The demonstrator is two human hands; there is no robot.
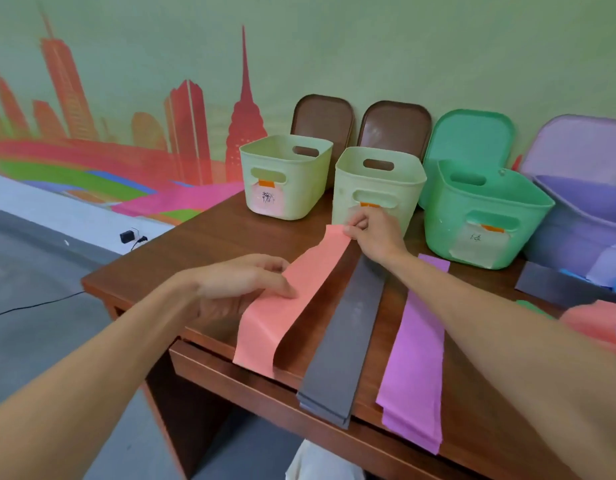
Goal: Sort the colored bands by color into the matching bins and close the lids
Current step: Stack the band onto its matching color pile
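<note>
A long pink band [292,292] lies stretched across the brown table [209,244], its near end hanging over the front edge. My right hand [372,233] pinches its far end in front of the second pale green bin [379,188]. My left hand [244,285] rests on the band's middle, fingers curled at its left edge. Beside it lie a dark grey band [348,341] and a purple band [417,348], both flat. Another pale green bin [285,174], a green bin [483,216] and a lilac bin [576,220] stand open along the wall.
Two brown lids [322,116], a green lid [472,136] and a lilac lid [576,143] lean on the wall behind the bins. More bands, grey [556,289] and pink [590,320], lie at the right. A black plug and cable [129,237] sit on the floor at left.
</note>
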